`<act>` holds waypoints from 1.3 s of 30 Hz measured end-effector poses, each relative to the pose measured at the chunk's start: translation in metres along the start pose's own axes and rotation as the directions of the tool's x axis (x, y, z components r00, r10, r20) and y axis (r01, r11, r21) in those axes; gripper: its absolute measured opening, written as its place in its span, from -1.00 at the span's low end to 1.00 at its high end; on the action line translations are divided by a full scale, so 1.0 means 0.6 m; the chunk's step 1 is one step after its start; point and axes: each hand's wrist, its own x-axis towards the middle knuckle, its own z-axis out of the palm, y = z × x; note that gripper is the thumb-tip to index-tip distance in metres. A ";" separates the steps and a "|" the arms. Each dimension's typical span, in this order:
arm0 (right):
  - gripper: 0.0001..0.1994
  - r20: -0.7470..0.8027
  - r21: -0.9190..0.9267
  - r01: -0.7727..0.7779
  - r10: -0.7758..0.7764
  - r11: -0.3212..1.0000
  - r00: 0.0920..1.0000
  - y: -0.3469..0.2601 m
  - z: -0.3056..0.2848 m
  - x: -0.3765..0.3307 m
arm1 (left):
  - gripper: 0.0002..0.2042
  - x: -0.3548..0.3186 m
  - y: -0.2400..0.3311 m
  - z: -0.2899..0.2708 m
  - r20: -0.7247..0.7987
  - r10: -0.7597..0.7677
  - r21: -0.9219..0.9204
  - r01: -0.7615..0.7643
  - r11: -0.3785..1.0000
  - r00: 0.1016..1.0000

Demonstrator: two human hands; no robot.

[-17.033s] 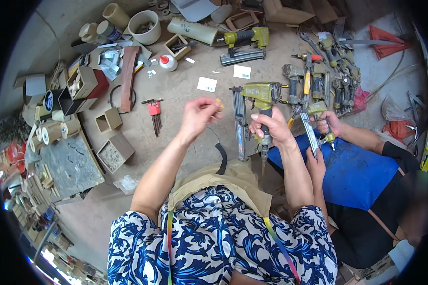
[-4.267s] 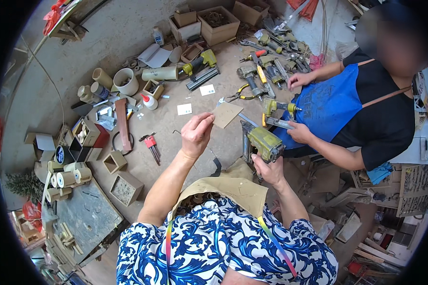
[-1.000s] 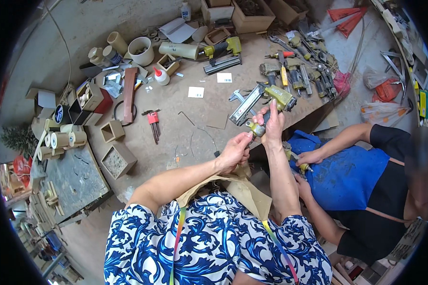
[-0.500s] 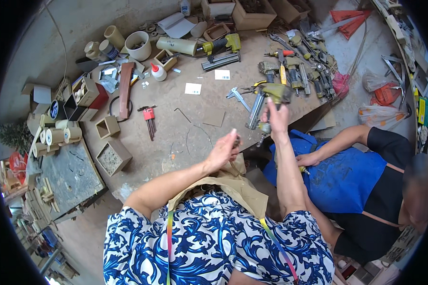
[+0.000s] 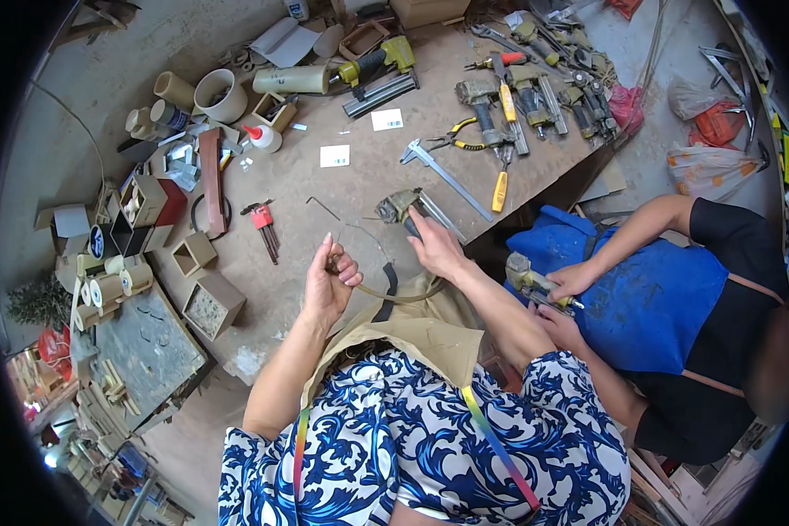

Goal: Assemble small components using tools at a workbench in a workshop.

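Note:
My right hand (image 5: 441, 247) is closed around the handle of an olive-green nail gun (image 5: 398, 205), whose silver magazine points away to the right. The gun is over the near part of the workbench (image 5: 294, 180). To its left, my left hand (image 5: 331, 279) is raised with its fingers curled round the end of a brownish air hose (image 5: 399, 298); the tip is hidden in the fist. From there the hose loops in front of my tan apron (image 5: 412, 337). Just beyond my hands lies a bent hex key (image 5: 323, 207). A vernier caliper (image 5: 447, 178) rests past the gun.
On my right, a co-worker in a blue apron (image 5: 640, 294) holds another nail gun (image 5: 524, 273). Pliers (image 5: 456, 138), a yellow-handled screwdriver (image 5: 500, 191) and several nail guns crowd the bench's right. A red hex-key set (image 5: 262, 217) and small wooden boxes (image 5: 194, 253) stand left.
My right hand has brought the nail gun left and nearer to me. My left hand has shifted left, and the hose now shows. The co-worker's nail gun has come into sight.

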 end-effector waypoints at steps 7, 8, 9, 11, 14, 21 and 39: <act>-0.35 0.156 -0.215 0.107 -0.074 0.971 0.985 0.039 0.055 -0.080 | -0.58 -0.038 0.019 -0.024 -0.050 -0.088 0.008 0.089 0.996 0.995; -0.35 0.161 -0.209 0.109 -0.076 0.972 0.984 0.045 0.064 -0.089 | -0.57 -0.044 0.017 -0.023 -0.053 -0.126 0.008 0.127 0.992 0.991; -0.34 0.150 -0.246 0.139 -0.104 0.959 0.983 0.050 0.073 -0.100 | -0.57 -0.049 0.015 -0.025 -0.056 -0.163 0.008 0.163 0.987 0.985; -0.31 0.130 -0.322 0.193 -0.158 0.927 0.979 0.060 0.094 -0.115 | -0.57 -0.056 0.006 -0.029 -0.101 -0.163 0.015 0.165 0.986 0.982; -0.30 0.063 -0.330 0.192 -0.182 0.924 0.981 0.063 0.106 -0.120 | -0.58 -0.063 -0.008 -0.040 -0.179 -0.167 0.026 0.174 0.984 0.970; -0.30 -0.084 -0.372 0.147 -0.191 0.917 0.978 0.084 0.126 -0.096 | -0.68 -0.043 -0.036 -0.068 -0.125 -0.115 0.159 0.134 0.978 0.985; -0.69 -0.151 0.204 0.066 -0.035 0.977 0.988 -0.054 0.079 -0.133 | -0.77 0.044 -0.044 -0.020 -0.102 -0.153 -0.005 0.153 0.988 0.983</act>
